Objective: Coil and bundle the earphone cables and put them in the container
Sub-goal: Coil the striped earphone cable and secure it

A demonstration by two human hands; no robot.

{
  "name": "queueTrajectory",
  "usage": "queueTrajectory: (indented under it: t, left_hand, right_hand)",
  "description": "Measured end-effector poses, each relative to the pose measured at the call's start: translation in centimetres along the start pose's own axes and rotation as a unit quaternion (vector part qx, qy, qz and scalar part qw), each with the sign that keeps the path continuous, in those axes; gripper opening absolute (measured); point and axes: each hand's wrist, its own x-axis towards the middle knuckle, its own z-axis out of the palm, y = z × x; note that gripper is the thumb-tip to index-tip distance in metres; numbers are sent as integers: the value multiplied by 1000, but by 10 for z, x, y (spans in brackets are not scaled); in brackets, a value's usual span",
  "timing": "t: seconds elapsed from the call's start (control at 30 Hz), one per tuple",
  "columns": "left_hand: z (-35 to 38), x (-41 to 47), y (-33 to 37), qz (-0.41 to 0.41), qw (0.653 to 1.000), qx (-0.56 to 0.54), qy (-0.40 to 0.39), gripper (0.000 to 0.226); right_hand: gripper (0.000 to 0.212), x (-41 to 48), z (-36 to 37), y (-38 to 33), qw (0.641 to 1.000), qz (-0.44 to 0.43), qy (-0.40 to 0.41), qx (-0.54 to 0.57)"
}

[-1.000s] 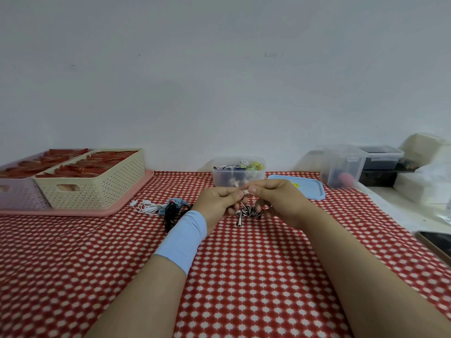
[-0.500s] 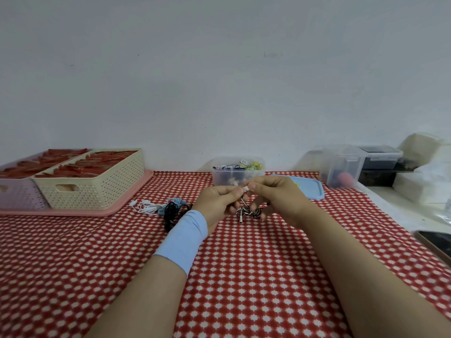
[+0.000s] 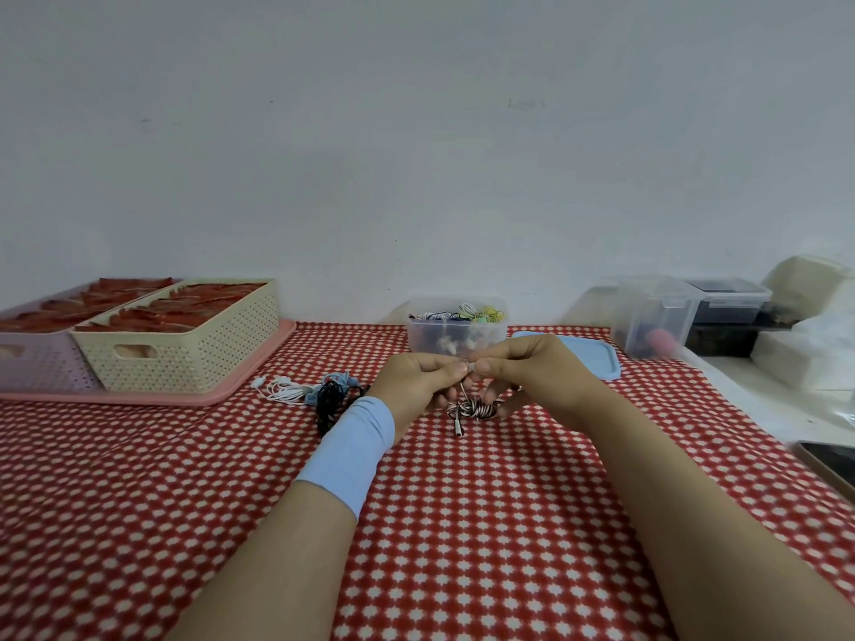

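Note:
My left hand (image 3: 418, 384) and my right hand (image 3: 532, 379) meet above the table centre, thumbs and forefingers pinching the white end of a striped black-and-white earphone cable (image 3: 476, 408). Its coiled bundle hangs just under my fingers, with the plug dangling to the cloth. Behind my hands stands the clear plastic container (image 3: 455, 333) holding several coloured cable bundles. Loose earphones lie left of my left hand: a white one (image 3: 283, 390), a light blue one (image 3: 340, 380) and a black one (image 3: 329, 400).
A blue lid (image 3: 587, 358) lies right of the container. A cream perforated basket (image 3: 185, 335) and a lilac one sit on a pink tray (image 3: 139, 397) at far left. Clear boxes (image 3: 657, 316) and white packages stand far right; a phone (image 3: 828, 462) lies at the right edge.
Both hands stay pinched together on the cable end. The coiled bundle under them has turned slightly and the plug hangs a little lower.

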Motion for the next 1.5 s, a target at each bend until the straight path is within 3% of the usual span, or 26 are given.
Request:
queueTrajectory:
  t: [0.17,0.33,0.47,0.7,1.0,1.23,1.5]
  left_hand:
    - [1,-4,4,18,999,17,-27,13]
    - [3,-5,5,22,999,7,-38,13]
    - [5,-6,6,31,999,0,-35,13]
    - [5,-6,7,50,998,35,-24,10]
    - [6,-5,10,77,992,104,4,11]
    - [13,-5,10,46,997,42,56,11]
    - [10,-6,11,18,998,15,51,11]
  right_hand:
    - [21,-2,-5,-1,994,80,-36,63]
    - [36,-2,-6,-2,991,98,-48,83]
    - [27,-1,-5,-2,991,98,-46,83]
    - [38,-1,-10,-3,992,98,-54,63]
    - [20,0,-10,-4,991,114,-54,45]
    - [14,4,2,2,996,32,60,56]
    - [9,4,2,3,997,-18,66,-28]
